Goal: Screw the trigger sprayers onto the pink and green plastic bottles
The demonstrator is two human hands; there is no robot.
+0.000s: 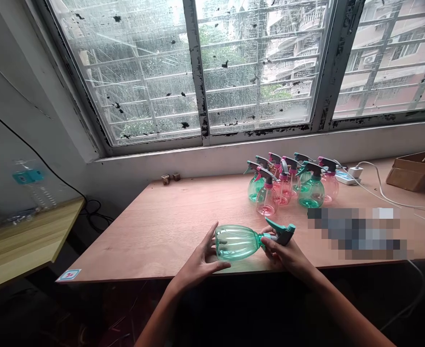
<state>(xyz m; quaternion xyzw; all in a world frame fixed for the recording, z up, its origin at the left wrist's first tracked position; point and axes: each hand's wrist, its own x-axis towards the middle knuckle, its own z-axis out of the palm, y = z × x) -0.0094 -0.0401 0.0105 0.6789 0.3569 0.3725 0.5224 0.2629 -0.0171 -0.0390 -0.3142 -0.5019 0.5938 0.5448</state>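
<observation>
A translucent green plastic spray bottle (236, 242) lies on its side just above the front edge of the wooden table (143, 226). Its teal trigger head (283, 234) points right. My left hand (199, 262) cups the ribbed body, with the thumb on the far side. My right hand (281, 253) grips the neck just below the trigger head. Behind them stands a tight group of several upright green and pink spray bottles (288, 185) with grey-and-pink trigger heads, and neither hand touches them.
A cardboard box (417, 171), a white power strip (346, 177) and cables lie at the table's right end. A pixelated blurred patch (357, 233) covers something at the right. Two small wooden pieces (171, 178) sit by the window sill (198, 147).
</observation>
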